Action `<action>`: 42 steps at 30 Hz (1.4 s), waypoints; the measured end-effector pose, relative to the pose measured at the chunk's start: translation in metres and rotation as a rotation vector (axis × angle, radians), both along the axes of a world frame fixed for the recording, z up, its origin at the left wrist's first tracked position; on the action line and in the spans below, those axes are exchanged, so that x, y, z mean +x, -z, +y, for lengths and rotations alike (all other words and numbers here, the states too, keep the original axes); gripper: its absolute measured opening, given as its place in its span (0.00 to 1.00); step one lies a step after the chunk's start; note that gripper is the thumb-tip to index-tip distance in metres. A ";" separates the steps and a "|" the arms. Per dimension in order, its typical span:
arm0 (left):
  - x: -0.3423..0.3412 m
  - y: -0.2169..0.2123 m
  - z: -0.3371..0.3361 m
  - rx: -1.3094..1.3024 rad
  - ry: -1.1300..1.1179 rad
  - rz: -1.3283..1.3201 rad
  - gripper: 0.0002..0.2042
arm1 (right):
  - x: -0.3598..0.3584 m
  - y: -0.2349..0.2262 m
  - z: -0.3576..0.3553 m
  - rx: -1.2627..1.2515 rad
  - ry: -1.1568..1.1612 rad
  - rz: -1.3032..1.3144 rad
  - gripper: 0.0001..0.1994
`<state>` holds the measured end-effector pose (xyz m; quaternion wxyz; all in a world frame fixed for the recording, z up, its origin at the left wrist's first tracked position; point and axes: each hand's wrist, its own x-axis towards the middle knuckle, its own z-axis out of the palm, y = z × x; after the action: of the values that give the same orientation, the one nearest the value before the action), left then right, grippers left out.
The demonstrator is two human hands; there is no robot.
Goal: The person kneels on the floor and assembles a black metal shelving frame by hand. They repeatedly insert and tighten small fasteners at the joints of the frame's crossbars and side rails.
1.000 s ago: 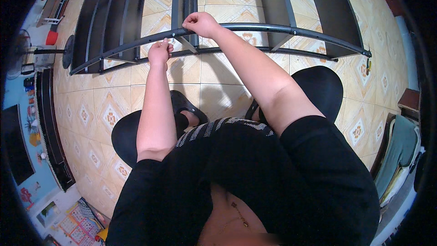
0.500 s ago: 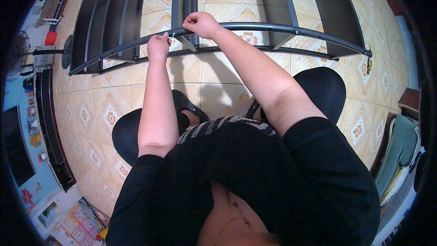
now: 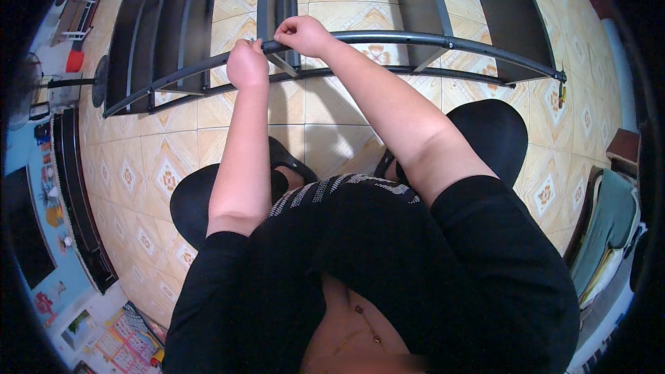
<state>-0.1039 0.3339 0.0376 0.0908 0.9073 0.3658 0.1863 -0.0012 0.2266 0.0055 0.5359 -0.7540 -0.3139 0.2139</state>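
A black shelf unit with a tubular metal frame (image 3: 391,38) and dark boards (image 3: 509,21) lies on its side in front of me. My left hand (image 3: 247,64) is closed at the near tube, left of the middle upright. Its fingers pinch a small thing, mostly hidden; only a thin, shiny tip shows. Just to the right, my right hand (image 3: 303,36) rests over the same tube. Its thumb and fingertips are pinched together at the tube joint, and whatever is between them cannot be made out.
Patterned tiles (image 3: 149,201) cover the floor under the frame. A small tool with yellow on it (image 3: 560,97) is by the frame's right end. At the left stand a black fan (image 3: 102,82) and a red container (image 3: 75,61). Green cloth (image 3: 609,211) lies at the right.
My left hand has turned and risen slightly, so the shiny metal piece that showed in its fingers is now mostly hidden. My right hand has stayed nearly in place on the tube.
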 end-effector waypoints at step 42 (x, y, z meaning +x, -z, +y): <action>-0.031 0.031 0.028 -0.016 0.371 -0.378 0.07 | -0.044 -0.067 0.046 -0.860 -0.592 -1.424 0.07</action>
<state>-0.1345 0.3616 0.0070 0.1973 0.9072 0.1710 0.3299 -0.0454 0.2731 0.0728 -0.1946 -0.7323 -0.6481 -0.0769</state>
